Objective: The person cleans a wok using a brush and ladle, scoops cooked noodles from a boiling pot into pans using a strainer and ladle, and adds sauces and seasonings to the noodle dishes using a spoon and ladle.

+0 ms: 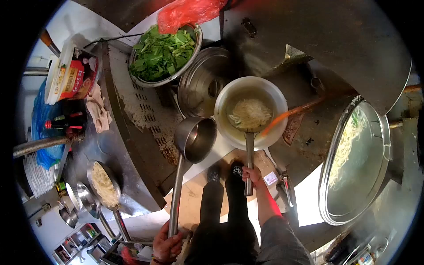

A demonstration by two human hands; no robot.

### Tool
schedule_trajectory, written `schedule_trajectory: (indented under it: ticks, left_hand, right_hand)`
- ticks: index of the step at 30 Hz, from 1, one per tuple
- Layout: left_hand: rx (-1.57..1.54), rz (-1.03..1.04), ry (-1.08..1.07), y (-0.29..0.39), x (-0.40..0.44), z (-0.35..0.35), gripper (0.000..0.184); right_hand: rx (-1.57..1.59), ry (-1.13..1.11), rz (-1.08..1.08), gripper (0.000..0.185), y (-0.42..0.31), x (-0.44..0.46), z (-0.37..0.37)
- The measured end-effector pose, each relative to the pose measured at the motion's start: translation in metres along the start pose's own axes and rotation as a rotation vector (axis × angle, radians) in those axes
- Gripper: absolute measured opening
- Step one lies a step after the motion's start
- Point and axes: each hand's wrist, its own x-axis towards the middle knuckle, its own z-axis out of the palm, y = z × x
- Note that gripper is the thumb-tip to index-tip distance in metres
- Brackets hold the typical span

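My left hand [167, 245] is closed around the long handle of a deep metal ladle [197, 140]. The ladle's bowl hangs just left of a white pot [221, 104] of cloudy liquid, and no food shows in it. My right hand [252, 175] grips the metal handle of a strainer [249, 143]. Its basket is down in the white pot, and pale noodles [250, 113] lie in it. A long orange-brown stick [304, 106] rests across the pot's right side.
A bowl of chopped greens [162, 55] and a lidded pot [205, 84] stand behind. At right, a large steaming pot [362, 176] holds noodles. Another noodle-filled strainer [105, 185], a ladle [88, 199], stacked plates [37, 174] and a red-labelled tub [73, 79] sit at left.
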Motion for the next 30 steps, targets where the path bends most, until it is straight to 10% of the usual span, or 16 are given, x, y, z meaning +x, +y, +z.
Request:
schedule_trajectory:
  ticks: [14, 24, 29, 30]
  left_hand:
    - [-0.598, -0.250, -0.224, 0.004, 0.000, -0.045, 0.044]
    - [-0.447, -0.331, -0.452, 0.031, 0.016, -0.069, 0.029]
    - [-0.251, -0.334, -0.394, 0.037, 0.067, -0.003, 0.019]
    - [-0.417, -0.415, -0.652, 0.024, 0.098, -0.011, 0.016]
  right_hand:
    - [0.121, -0.078, -0.142, 0.021, -0.014, -0.118, 0.045]
    - [-0.203, 0.113, -0.359, 0.018, 0.025, -0.278, 0.110]
    - [0.180, -0.282, -0.260, 0.013, -0.009, -0.318, 0.162]
    - [0.224, -0.366, -0.276, 0.011, -0.001, -0.323, 0.162]
